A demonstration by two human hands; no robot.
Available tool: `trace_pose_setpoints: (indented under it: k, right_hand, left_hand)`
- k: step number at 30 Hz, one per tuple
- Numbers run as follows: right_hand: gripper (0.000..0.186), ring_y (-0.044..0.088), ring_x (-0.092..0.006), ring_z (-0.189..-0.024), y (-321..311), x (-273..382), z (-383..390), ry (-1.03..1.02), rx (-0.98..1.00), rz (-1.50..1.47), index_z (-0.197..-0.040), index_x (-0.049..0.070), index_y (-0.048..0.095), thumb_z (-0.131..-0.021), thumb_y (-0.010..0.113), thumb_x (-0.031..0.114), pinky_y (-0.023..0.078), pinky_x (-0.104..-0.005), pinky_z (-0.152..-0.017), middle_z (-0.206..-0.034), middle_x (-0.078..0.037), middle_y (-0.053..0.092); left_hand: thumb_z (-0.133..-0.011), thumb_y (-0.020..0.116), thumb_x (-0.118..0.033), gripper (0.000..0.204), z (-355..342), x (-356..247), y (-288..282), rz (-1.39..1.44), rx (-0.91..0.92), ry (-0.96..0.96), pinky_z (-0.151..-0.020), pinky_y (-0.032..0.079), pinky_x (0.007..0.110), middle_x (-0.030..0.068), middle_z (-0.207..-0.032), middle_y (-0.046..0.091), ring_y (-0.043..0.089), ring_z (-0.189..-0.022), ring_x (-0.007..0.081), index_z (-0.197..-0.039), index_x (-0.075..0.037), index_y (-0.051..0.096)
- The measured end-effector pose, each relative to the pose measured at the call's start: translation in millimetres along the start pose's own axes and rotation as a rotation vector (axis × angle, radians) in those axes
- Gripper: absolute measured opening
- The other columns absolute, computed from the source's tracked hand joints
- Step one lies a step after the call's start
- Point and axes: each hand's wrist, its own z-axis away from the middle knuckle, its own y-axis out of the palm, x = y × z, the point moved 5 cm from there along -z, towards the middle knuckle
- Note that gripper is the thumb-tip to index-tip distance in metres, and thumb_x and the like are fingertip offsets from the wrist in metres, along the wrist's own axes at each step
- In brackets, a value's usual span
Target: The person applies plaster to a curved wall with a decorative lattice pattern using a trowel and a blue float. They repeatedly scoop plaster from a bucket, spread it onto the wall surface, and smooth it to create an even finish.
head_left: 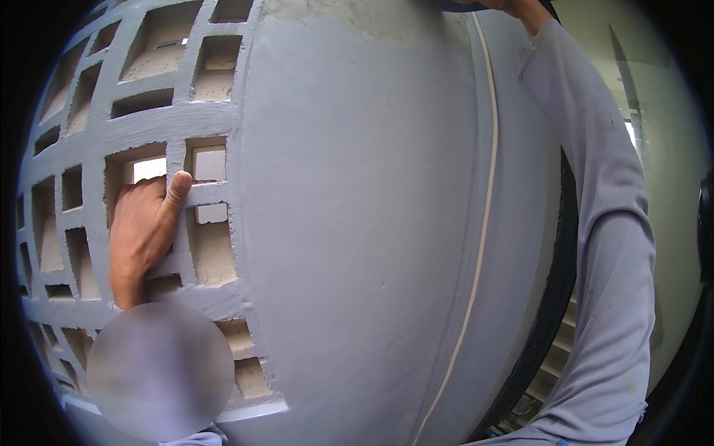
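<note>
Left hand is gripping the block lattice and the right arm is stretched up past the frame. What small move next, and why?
Probably keep the left hand hooked in the grey lattice wall as a brace and lower the head less, tilting it up. The right hand is cut off at the top edge above the smooth grey pillar, so what it touches cannot be seen.

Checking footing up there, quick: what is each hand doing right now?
Left hand: fingers hooked into an opening of the grey-painted concrete lattice block wall, gripping it.
Right hand: raised to the top edge, mostly cut off; cannot be told.
</note>
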Motion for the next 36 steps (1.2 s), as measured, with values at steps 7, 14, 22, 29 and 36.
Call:
trace_pose_setpoints:
  k: [7,14,22,29,36]
  right_hand:
    - [0.029,0.062,-0.0262,-0.086,36.2,36.5,73.2,-0.086,0.029,-0.148,-0.111,-0.001,0.062,-0.085,0.058,0.011,0.045,-0.0350,-0.081,-0.092,-0.016,0.068]
    - [0.029,0.058,-0.0220,-0.077,6.2,50.1,76.9,-0.055,-0.415,-0.296,-0.113,0.002,0.063,-0.085,0.060,0.011,0.046,-0.0334,-0.076,-0.084,-0.012,0.067]
    - [0.039,0.062,-0.0388,-0.079,48.6,76.9,12.7,0.003,-0.599,-0.193,-0.111,0.003,0.063,-0.074,0.052,0.002,0.048,-0.0472,-0.071,-0.083,-0.024,0.063]
    - [0.038,0.063,-0.0383,-0.083,57.7,75.0,-10.3,0.056,-0.680,-0.103,-0.107,0.005,0.065,-0.072,0.054,0.001,0.050,-0.0461,-0.075,-0.086,-0.024,0.064]
    - [0.039,0.064,-0.0343,-0.091,43.7,63.2,-1.8,-0.108,-0.426,-0.148,-0.104,0.004,0.067,-0.069,0.051,-0.001,0.050,-0.0390,-0.082,-0.094,-0.023,0.066]
  left_hand:
    - [-0.083,0.014,-0.078,0.098,0.2,-2.2,-9.0,-0.026,0.047,0.012,-0.074,0.045,0.048,0.0261,-0.068,0.059,0.058,-0.072,0.0430,-0.070,0.007,0.061]
    - [-0.083,0.014,-0.079,0.097,-2.5,-2.2,-7.9,-0.063,0.048,0.009,-0.081,0.043,0.047,0.0240,-0.065,0.058,0.057,-0.069,0.0413,-0.066,0.004,0.061]
    - [-0.082,0.014,-0.080,0.097,-0.9,-2.2,-13.1,-0.066,0.088,-0.012,-0.082,0.042,0.045,0.0229,-0.067,0.059,0.055,-0.068,0.0403,-0.068,0.004,0.061]
    - [-0.081,0.015,-0.080,0.097,0.2,-2.8,-8.3,-0.050,0.027,-0.005,-0.082,0.043,0.045,0.0231,-0.064,0.057,0.055,-0.066,0.0400,-0.067,0.005,0.061]
    - [-0.082,0.017,-0.080,0.097,-0.5,-1.7,-9.8,-0.045,0.036,-0.004,-0.077,0.045,0.045,0.0241,-0.065,0.058,0.057,-0.069,0.0408,-0.068,0.005,0.061]
